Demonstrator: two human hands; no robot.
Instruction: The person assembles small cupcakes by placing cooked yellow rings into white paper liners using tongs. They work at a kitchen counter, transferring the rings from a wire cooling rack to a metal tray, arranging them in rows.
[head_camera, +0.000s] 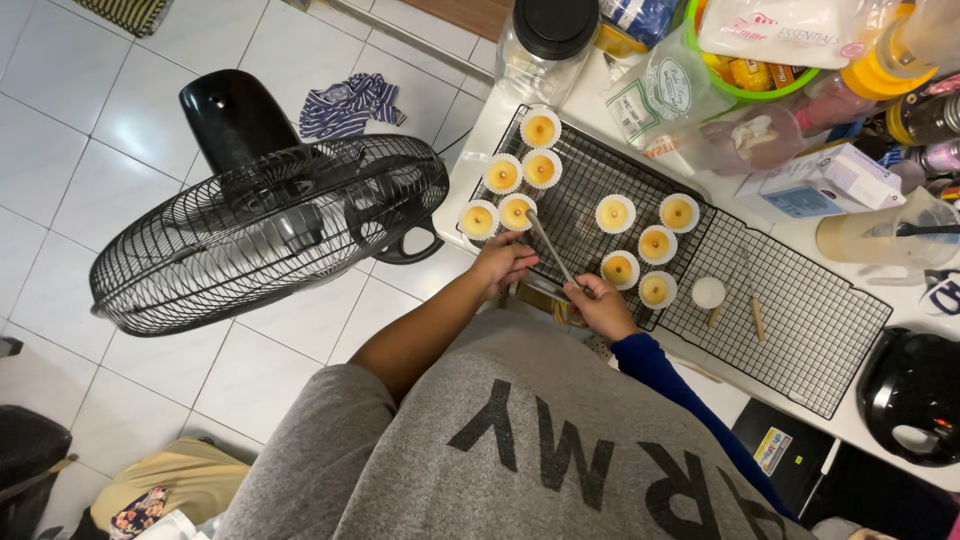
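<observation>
From the head camera, looking straight down, a black wire cooling rack (600, 215) lies on a white bench (480, 135), and everything else is placed from that rack.

The left hand (503, 262) sits at the rack's near-left edge, its fingers curled loosely around the lower part of a pair of metal tongs (552, 252). The right hand (603, 303), in a blue sleeve (660, 375), is at the rack's near edge, just right of the left hand, closed on the handle end of the same tongs. The tongs slant up across the rack, their tips touching a small yellow tart in a white paper cup (516, 211) in the rack's left part.

Four more such tarts (503, 174) cluster around that one on the left part of the rack, the topmost at its far-left corner. Another five tarts (655, 244) stand in a loose group toward the rack's right end, well apart from the left cluster.

A second cooling rack (800, 320) adjoins the first on its right, carrying a small white cup (708, 293) and a wooden-handled tool (756, 315).

Beyond the rack's far edge stand a clear jar with a black lid (545, 45) and a crowd of packets and containers. Left of the rack, on the tiled floor (130, 120), a black pedestal fan (270, 230) faces upward, with a striped cloth (350, 103) lying past it.
</observation>
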